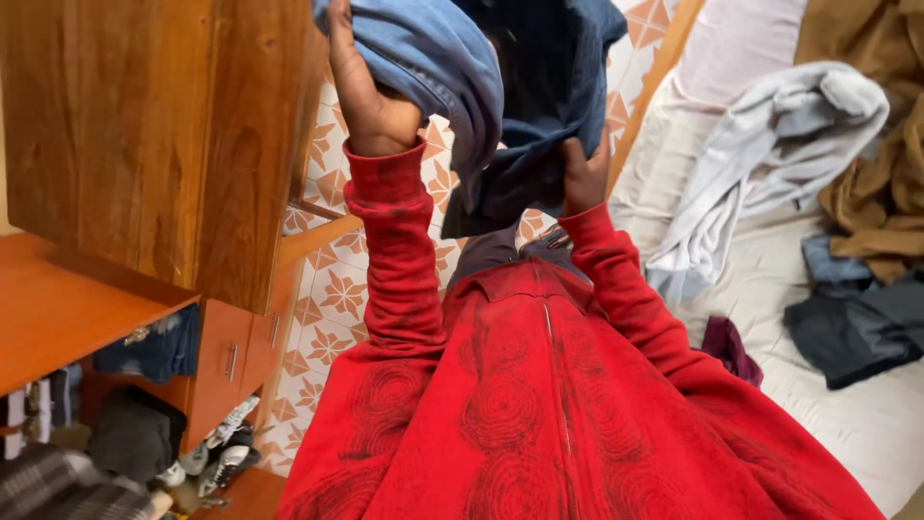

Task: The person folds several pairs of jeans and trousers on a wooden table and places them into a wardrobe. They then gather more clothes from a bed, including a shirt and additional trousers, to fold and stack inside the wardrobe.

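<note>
Up at the top of the frame: blue denim garment [481, 87], bunched and hanging in folds, held by both hands. Left hand [371, 96] closed on the lighter blue fold at its left edge, fingers running up behind the cloth, wrist wrapped in a red sleeve [395, 250]. Right hand [582, 178] gripping the darker lower part of the same garment, mostly hidden by the fabric, only knuckles showing. Below both arms, filling the near centre, a red patterned top [539, 404] with faint dark swirls and a zip line down the middle.

To the left, a wooden wardrobe door [164, 125] standing open, just beside the left forearm. Under it an orange-brown shelf [58, 308] and small wooden drawers [231, 356] with metal handles; dark folded clothes tucked beneath the shelf. Near left corner: shoes [217, 457] on the floor. Between wardrobe and arms, tiled floor [332, 299] with an orange star pattern.

To the right, a bed [866, 414] with a pale sheet. On it, well apart from the hands: a light grey garment [770, 144] spread loosely, a brown cloth [885, 164] at the far right edge, a dark grey garment [857, 327] nearer, and a small maroon piece [727, 347] just beside the right sleeve.
</note>
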